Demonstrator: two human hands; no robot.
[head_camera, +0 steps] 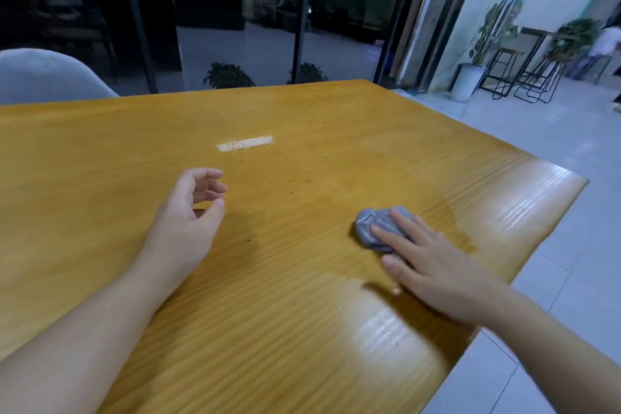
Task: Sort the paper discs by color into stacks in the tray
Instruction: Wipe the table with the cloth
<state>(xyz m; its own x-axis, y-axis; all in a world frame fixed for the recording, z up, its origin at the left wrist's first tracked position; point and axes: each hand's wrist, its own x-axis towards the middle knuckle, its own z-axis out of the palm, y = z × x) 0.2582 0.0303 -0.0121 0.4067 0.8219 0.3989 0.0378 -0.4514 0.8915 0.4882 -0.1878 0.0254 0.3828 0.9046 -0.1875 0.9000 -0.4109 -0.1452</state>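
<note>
No paper discs and no tray appear in the head view. My right hand lies flat with straight fingers pressing on a small crumpled grey cloth at the right of the wooden table. My left hand rests on its side on the table left of centre, fingers loosely curled, holding nothing.
A wet sheen marks the table around the cloth and near the right edge. A pale scuffed strip lies mid-table. A grey chair back stands at the far left. Stools and potted plants stand on the tiled floor at the far right.
</note>
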